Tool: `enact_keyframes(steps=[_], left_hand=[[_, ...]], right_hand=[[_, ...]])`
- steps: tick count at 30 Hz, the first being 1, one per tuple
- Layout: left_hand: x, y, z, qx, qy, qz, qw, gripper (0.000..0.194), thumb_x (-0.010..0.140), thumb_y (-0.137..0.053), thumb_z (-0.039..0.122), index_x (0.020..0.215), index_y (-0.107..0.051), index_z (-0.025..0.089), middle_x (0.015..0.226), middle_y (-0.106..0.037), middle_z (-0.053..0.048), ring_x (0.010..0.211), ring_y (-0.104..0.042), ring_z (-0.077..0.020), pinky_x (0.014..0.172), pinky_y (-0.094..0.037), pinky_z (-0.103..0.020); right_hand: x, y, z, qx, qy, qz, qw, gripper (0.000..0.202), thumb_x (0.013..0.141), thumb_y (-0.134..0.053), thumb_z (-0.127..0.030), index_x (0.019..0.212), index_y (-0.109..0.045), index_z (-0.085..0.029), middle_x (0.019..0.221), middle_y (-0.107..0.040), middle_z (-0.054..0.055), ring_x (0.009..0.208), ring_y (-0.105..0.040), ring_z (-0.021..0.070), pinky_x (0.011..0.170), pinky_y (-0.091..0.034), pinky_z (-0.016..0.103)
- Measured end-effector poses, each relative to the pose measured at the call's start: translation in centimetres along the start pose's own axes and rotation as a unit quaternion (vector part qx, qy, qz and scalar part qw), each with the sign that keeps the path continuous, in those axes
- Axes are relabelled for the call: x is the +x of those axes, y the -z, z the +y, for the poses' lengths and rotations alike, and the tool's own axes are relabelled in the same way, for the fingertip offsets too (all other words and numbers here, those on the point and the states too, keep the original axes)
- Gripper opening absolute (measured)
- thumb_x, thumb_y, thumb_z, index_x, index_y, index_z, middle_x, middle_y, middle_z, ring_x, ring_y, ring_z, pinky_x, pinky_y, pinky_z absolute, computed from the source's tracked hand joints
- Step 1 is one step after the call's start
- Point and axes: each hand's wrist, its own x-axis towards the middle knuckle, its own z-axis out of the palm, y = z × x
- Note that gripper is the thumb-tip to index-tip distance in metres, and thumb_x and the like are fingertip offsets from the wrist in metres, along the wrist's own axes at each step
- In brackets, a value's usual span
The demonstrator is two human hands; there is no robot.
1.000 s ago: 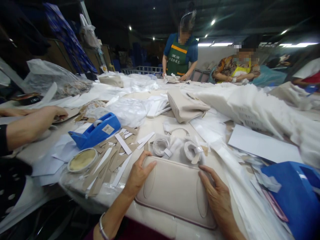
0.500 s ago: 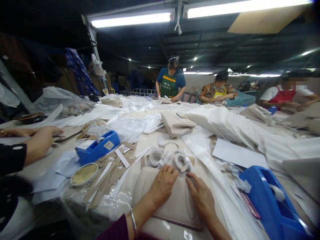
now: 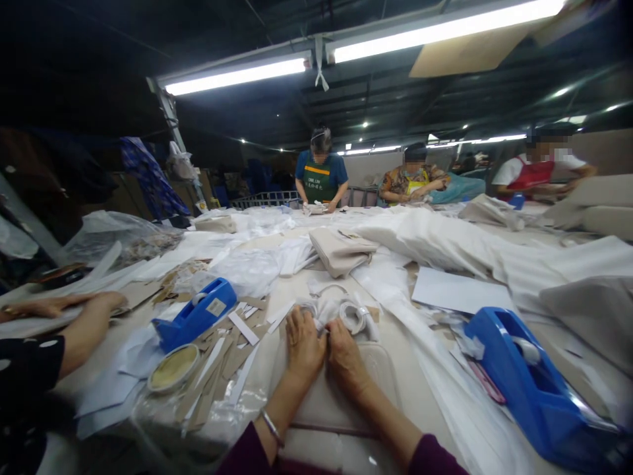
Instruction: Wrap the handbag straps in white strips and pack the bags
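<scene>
A flat beige handbag (image 3: 366, 376) lies in front of me. At its top edge sits a white-wrapped coil (image 3: 352, 318), with a second, left coil (image 3: 309, 305) mostly covered by my left fingers. My left hand (image 3: 302, 343) is closed, its curled fingers over that left coil. Beside it my right hand (image 3: 343, 356) is closed too, thumb and finger pinched together just left of the uncovered coil. The fingertips of both hands nearly meet; what they pinch is hidden. A thin curved handle (image 3: 333, 288) shows behind the coils.
Blue tape dispensers stand at left (image 3: 195, 313) and right (image 3: 531, 389). Card strips (image 3: 212, 369) and a round tub (image 3: 173, 367) lie on the left. Ahead is another beige bag (image 3: 341, 251). A co-worker's arm (image 3: 86, 330) reaches in at left; other people work across the table.
My right hand has moved left from the bag's right side to meet my left hand, its fingers now pinched. My left hand has shifted left over the left coil. The view has tilted up slightly.
</scene>
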Motion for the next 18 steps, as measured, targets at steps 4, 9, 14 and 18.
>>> enact_keyframes(steps=[4, 9, 14, 18], left_hand=[[1.4, -0.6, 0.6, 0.06, 0.018, -0.022, 0.998, 0.032, 0.076, -0.061, 0.027, 0.1, -0.053, 0.007, 0.123, -0.045, -0.023, 0.115, -0.043, -0.0369, 0.095, -0.041, -0.048], [1.3, -0.6, 0.8, 0.079, 0.01, 0.003, 0.997, 0.03, 0.075, -0.059, 0.027, 0.097, -0.051, 0.008, 0.109, -0.048, -0.018, 0.104, -0.046, -0.0322, 0.088, -0.044, -0.045], [1.3, -0.6, -0.1, 0.021, -0.001, 0.054, 0.998, 0.024, 0.074, -0.058, 0.024, 0.092, -0.048, 0.014, 0.1, -0.046, -0.011, 0.099, -0.045, -0.0268, 0.092, -0.042, -0.045], [1.8, -0.6, -0.7, -0.05, -0.04, 0.057, 0.996, 0.021, 0.07, -0.061, 0.022, 0.085, -0.046, 0.018, 0.096, -0.045, -0.007, 0.098, -0.045, -0.0244, 0.094, -0.043, -0.043]], right_hand=[[0.0, 0.2, -0.2, -0.008, 0.002, -0.007, 1.0, 0.032, 0.082, -0.031, -0.005, 0.102, -0.054, -0.016, 0.094, -0.057, 0.012, 0.093, -0.055, 0.0253, 0.087, -0.05, 0.043], [0.1, -0.1, 0.3, 0.014, 0.001, -0.01, 1.0, 0.042, 0.081, -0.03, -0.004, 0.117, -0.051, -0.01, 0.112, -0.058, 0.018, 0.109, -0.053, 0.0257, 0.097, -0.047, 0.046], [0.3, -0.2, 0.6, -0.007, -0.028, -0.053, 0.998, 0.046, 0.081, -0.031, -0.004, 0.121, -0.054, -0.01, 0.134, -0.051, 0.018, 0.124, -0.047, 0.0244, 0.103, -0.042, 0.042], [0.6, 0.4, -0.1, -0.004, -0.035, -0.093, 0.995, 0.039, 0.087, -0.034, -0.009, 0.115, -0.061, -0.011, 0.136, -0.05, 0.016, 0.119, -0.052, 0.0243, 0.101, -0.043, 0.036]])
